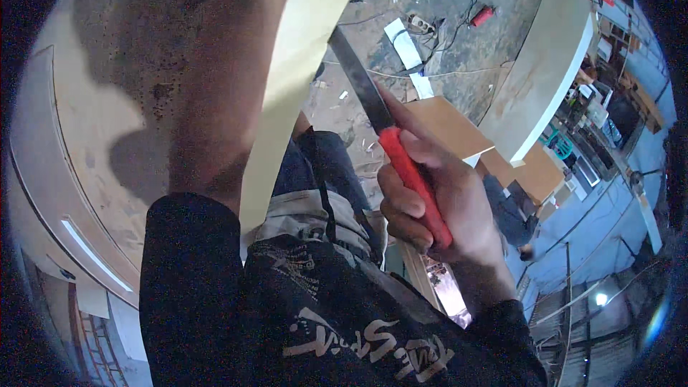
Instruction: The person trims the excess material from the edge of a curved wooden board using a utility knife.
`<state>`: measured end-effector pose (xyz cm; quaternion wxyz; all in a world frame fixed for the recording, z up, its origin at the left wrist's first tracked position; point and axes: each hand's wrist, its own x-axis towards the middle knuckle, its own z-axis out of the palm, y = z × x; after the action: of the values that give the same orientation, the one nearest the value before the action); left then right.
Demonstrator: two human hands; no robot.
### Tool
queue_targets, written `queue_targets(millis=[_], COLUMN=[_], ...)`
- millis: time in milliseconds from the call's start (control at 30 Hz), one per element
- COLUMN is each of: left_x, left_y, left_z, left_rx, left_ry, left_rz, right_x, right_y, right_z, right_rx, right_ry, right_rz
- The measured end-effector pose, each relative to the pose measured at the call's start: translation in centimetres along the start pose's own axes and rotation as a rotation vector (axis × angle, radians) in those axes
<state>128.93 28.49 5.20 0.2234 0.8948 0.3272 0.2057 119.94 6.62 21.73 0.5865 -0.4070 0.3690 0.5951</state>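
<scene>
My right hand [451, 193] is closed around the red handle of a flat file [365, 89], a long, narrow, dark grey metal tool. The tip of the file meets the cream-coloured edge [283, 100] of a large wooden panel [93, 150], or comes very near it; I cannot tell which. My left forearm [215, 93], with its dark sleeve pushed back, reaches up across the panel close to the camera. The left hand itself lies beyond the top of the picture. A broad shadow falls on the panel beside this arm.
Below on the stained floor lie a power strip [421, 24] with cables, a red tool [483, 16] and a white strip [408, 57]. To the right stand brown boards [444, 125] and a long pale panel [541, 64]. Another person [510, 208] is at the far right.
</scene>
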Motion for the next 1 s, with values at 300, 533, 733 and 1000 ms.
queue_targets(millis=[300,533,733,1000], left_x=[0.7,0.7,0.7,0.8], left_y=[1.1,0.8,1.2,1.1], left_z=[-0.5,0.4,-0.4,0.1], left_rx=[0.035,0.008,0.028,0.053], left_ry=[-0.033,-0.053,-0.075,-0.062], left_rz=[-0.021,-0.011,-0.036,-0.052], right_x=[4.6,-1.1,2.6,6.8], right_y=[0.2,-1.0,-0.8,-0.1], right_z=[-1.8,-0.3,1.0,-0.2], right_rx=[-0.178,-0.441,-0.581,-0.455], right_ry=[0.074,0.171,0.251,0.25], right_rz=[-0.134,-0.049,0.013,-0.025])
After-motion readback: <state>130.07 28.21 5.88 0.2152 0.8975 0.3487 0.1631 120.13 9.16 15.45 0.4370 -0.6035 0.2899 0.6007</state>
